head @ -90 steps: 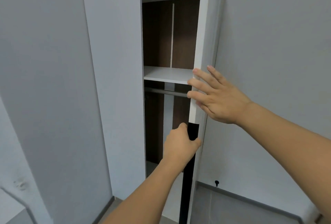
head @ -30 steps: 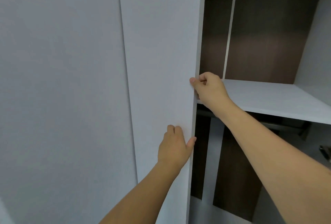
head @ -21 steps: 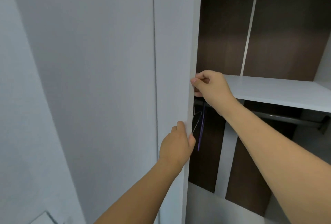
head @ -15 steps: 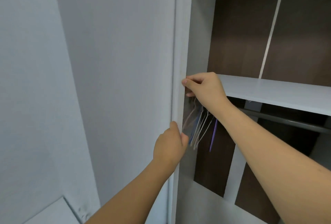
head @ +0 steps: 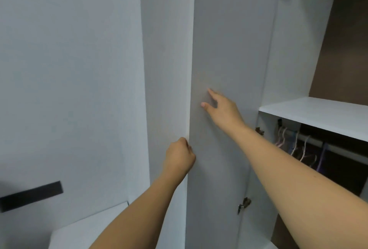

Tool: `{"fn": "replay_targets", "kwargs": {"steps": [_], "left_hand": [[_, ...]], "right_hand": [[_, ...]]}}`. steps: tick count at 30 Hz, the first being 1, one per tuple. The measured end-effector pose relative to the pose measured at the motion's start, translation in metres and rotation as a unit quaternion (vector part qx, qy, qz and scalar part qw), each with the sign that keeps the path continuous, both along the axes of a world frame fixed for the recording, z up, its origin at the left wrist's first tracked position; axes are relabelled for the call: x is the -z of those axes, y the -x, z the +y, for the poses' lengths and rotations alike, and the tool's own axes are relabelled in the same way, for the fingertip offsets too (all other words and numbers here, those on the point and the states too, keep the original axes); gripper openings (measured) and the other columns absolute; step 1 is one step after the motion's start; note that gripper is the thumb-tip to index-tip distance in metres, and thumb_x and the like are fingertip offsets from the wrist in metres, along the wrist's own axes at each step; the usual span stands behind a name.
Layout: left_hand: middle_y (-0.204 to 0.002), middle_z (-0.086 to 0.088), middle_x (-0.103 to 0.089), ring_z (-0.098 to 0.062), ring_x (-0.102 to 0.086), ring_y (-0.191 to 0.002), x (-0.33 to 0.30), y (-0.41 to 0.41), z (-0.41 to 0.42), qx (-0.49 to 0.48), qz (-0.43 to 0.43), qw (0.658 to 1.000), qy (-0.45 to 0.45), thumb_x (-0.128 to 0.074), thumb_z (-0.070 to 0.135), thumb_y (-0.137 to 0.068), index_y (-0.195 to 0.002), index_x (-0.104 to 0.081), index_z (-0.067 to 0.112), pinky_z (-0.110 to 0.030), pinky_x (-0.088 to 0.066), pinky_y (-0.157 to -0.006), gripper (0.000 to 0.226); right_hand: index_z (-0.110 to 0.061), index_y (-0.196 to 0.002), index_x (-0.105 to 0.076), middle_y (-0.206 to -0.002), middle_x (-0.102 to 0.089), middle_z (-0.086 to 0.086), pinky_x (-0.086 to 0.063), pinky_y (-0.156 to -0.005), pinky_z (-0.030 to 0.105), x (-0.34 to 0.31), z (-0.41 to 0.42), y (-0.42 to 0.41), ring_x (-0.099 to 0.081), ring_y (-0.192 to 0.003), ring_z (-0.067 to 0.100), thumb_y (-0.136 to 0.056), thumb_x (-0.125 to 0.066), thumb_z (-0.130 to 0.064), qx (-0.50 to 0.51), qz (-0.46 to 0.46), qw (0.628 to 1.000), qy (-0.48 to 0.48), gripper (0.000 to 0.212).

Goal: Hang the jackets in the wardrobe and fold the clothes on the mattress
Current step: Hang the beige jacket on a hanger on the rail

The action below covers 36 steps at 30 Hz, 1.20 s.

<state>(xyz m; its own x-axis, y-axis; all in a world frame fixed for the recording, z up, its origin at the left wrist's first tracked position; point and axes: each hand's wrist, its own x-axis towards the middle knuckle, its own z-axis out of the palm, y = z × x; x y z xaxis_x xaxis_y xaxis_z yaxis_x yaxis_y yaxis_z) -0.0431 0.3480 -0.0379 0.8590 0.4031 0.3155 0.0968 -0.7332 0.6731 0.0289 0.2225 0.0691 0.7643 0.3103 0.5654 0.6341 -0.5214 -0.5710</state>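
We were opening the tall pale grey wardrobe door [head: 229, 53]

Our left hand [head: 179, 158] gripped the door's free edge with curled fingers; our right hand [head: 223, 109] pressed its inner face, fingers straight and slightly apart. No jackets or mattress showed, only thin coloured wire hangers [head: 294, 145] on the metal rail [head: 338, 146] under the white shelf [head: 318, 113]. Next, we judged, came fetching a jacket

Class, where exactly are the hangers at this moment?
In the head view, the hangers hang at the right, inside the open wardrobe, on the rail under the white shelf, bunched at the rail's left end.
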Motion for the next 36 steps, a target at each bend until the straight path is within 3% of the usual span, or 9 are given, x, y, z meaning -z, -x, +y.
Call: {"fn": "replay_targets", "kwargs": {"steps": [4, 9, 17, 20, 23, 26, 29, 36], "left_hand": [[-0.087, -0.012, -0.061, -0.03, -0.058, -0.075, -0.001, -0.015, 0.009, -0.042, -0.002, 0.999, 0.008, -0.042, 0.013, -0.094, -0.089, -0.053, 0.007, -0.033, -0.045, -0.064, 0.013], [-0.086, -0.01, -0.061, -0.028, -0.057, -0.074, 0.005, -0.025, 0.012, -0.063, -0.015, 0.998, -0.007, -0.041, 0.016, -0.098, -0.095, -0.055, 0.007, -0.033, -0.044, -0.063, 0.018], [-0.08, -0.005, -0.061, -0.024, -0.054, -0.069, 0.014, -0.023, 0.014, -0.066, -0.032, 0.997, -0.029, -0.039, 0.022, -0.103, -0.092, -0.055, 0.009, -0.032, -0.038, -0.058, 0.023], [-0.065, -0.001, -0.051, -0.023, -0.046, -0.061, 0.026, 0.0, 0.023, -0.052, -0.037, 0.995, -0.077, -0.039, 0.028, -0.105, -0.084, -0.052, 0.01, -0.034, -0.034, -0.057, 0.03], [-0.072, -0.002, -0.057, -0.027, -0.053, -0.068, 0.042, 0.043, 0.045, -0.066, -0.03, 0.989, -0.129, -0.038, 0.033, -0.105, -0.098, -0.055, 0.01, -0.039, -0.044, -0.063, 0.029], [-0.113, -0.006, -0.067, -0.032, -0.062, -0.097, 0.054, 0.103, 0.077, -0.103, 0.004, 0.982, -0.156, -0.037, 0.032, -0.106, -0.127, -0.055, 0.013, -0.04, -0.049, -0.082, 0.034], [-0.144, -0.002, -0.052, -0.027, -0.055, -0.121, 0.064, 0.181, 0.11, -0.171, 0.031, 0.971, -0.164, -0.035, 0.03, -0.107, -0.144, -0.043, 0.015, -0.036, -0.043, -0.095, 0.041], [-0.154, -0.008, -0.04, -0.024, -0.04, -0.139, 0.107, 0.451, 0.165, -0.357, 0.056, 0.917, -0.169, -0.039, 0.02, -0.105, -0.147, -0.042, 0.007, -0.034, -0.034, -0.111, 0.043]], "right_hand": [[-0.014, -0.15, -0.037, -0.163, -0.015, 0.003, -0.017, -0.116, 0.025, 0.016, 0.01, -0.03, -0.024, -0.147, 0.02, -0.105, -0.038, -0.02, 0.004, -0.042, 0.997, 0.071, 0.046], [-0.016, -0.153, -0.031, -0.164, -0.012, 0.002, -0.019, -0.121, 0.036, 0.043, 0.014, -0.052, -0.019, -0.149, 0.023, -0.104, -0.035, -0.01, -0.004, -0.118, 0.991, 0.066, 0.049], [-0.011, -0.151, -0.035, -0.162, -0.018, 0.005, -0.022, -0.12, 0.037, 0.086, 0.028, -0.061, -0.017, -0.15, 0.02, -0.102, -0.044, -0.015, -0.041, -0.15, 0.985, -0.074, 0.049], [-0.007, -0.148, -0.038, -0.16, -0.024, 0.007, -0.022, -0.12, 0.032, 0.103, 0.033, -0.043, -0.022, -0.148, 0.019, -0.101, -0.04, -0.021, -0.052, -0.149, 0.981, -0.116, 0.049], [-0.002, -0.145, -0.039, -0.155, -0.033, 0.01, -0.024, -0.119, 0.038, 0.118, 0.052, -0.006, -0.029, -0.144, 0.021, -0.099, -0.041, -0.017, -0.095, -0.17, 0.972, -0.132, 0.048], [-0.001, -0.143, -0.041, -0.153, -0.036, 0.012, -0.023, -0.119, 0.048, 0.129, 0.085, 0.045, -0.031, -0.143, 0.021, -0.098, -0.042, -0.015, -0.156, -0.182, 0.963, -0.126, 0.047], [-0.005, -0.145, -0.038, -0.155, -0.034, 0.008, -0.02, -0.121, 0.043, 0.139, 0.124, 0.105, -0.029, -0.144, 0.019, -0.099, -0.039, -0.019, -0.215, -0.167, 0.957, -0.097, 0.048], [-0.007, -0.144, -0.041, -0.153, -0.036, 0.007, -0.029, -0.117, 0.047, 0.173, 0.221, 0.324, -0.032, -0.142, 0.02, -0.099, -0.04, -0.02, -0.402, -0.099, 0.908, -0.067, 0.047]]}}
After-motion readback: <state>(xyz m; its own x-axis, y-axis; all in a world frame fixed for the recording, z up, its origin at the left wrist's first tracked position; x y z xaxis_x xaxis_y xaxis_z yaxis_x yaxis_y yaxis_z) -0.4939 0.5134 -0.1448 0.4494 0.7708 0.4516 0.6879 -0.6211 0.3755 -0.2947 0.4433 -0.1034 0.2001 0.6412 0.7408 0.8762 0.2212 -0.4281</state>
